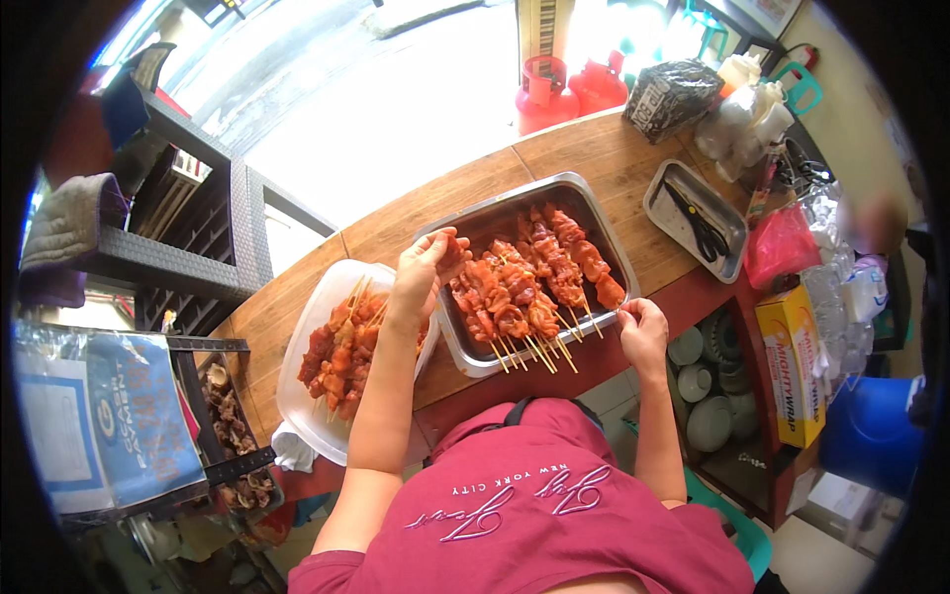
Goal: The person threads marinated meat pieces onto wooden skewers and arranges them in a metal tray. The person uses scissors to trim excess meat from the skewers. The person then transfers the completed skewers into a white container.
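A stainless steel tray (pixel 469 364) on the wooden counter holds several skewers of red marinated raw meat (pixel 512 297), their bamboo ends over its near rim. My left hand (pixel 424 271) is above the tray's left side, its fingertips pinching a reddish piece of meat (pixel 451 256). At the near right corner, my right hand (pixel 644 330) has thumb and finger closed on the low end of the rightmost meat skewer (pixel 582 249); the stick itself is mostly hidden. Left of the tray, partly behind my left forearm, a white plastic tub (pixel 297 401) contains more meat skewers (pixel 341 356).
A small metal tray (pixel 731 271) with black-handled scissors (pixel 701 226) lies to the right. Beyond it are a pink plastic bag (pixel 779 245) and a cling wrap box (pixel 790 367). Red gas cylinders (pixel 545 100) stand past the counter. Bowls (pixel 705 427) fill a shelf below.
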Tool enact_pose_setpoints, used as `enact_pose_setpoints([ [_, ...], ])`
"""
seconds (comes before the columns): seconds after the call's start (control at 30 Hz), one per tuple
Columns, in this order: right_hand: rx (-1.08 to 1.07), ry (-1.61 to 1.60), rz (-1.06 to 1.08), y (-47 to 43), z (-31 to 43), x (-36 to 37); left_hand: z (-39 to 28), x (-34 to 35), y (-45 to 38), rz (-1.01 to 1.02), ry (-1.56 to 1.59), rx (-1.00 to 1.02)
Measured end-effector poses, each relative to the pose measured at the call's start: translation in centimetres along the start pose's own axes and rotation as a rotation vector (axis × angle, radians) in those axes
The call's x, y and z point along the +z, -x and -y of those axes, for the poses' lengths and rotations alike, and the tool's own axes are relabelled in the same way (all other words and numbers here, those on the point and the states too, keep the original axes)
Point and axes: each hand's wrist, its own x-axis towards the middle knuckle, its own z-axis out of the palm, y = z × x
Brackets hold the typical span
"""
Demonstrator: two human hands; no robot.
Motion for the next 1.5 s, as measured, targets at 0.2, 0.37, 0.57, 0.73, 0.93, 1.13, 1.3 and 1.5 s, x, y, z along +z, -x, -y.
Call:
enact_pose_setpoints([
  [0.2, -0.141, -0.157, 0.115, 2.2, 2.6, -0.4, 1.7, 3.3, 0.8, 0.170, -0.162, -0.011],
  [0.37, -0.231, -0.126, 0.118, 3.3, 4.0, 0.1, 1.3, 4.8, 1.5, 0.246, -0.152, -0.028],
  [0.57, -0.265, -0.068, 0.172, 3.9, 4.3, 0.2, 0.8, 4.5, 1.8, 0.231, -0.280, -0.003],
  [0.73, -0.334, -0.052, 0.188, 4.1, 4.4, 0.3, 2.2, 3.8, 1.1, 0.154, -0.231, -0.012],
  [0.93, -0.270, -0.035, 0.238, 4.5, 4.7, -0.3, 4.5, 3.1, 0.1, 0.068, -0.079, -0.035],
  [1.13, -0.131, 0.026, 0.267, 4.2, 3.6, -2.7, 4.2, 2.5, -0.4, -0.020, -0.276, 0.064],
  [1.3, -0.170, -0.003, 0.158, 3.6, 2.8, -3.0, 5.6, 2.5, -0.2, -0.040, -0.974, 0.113],
  [1.5, -0.071, -0.059, 0.257, 3.6, 3.1, -2.9, 5.0, 1.4, 1.4, 0.024, -1.033, 0.112],
])
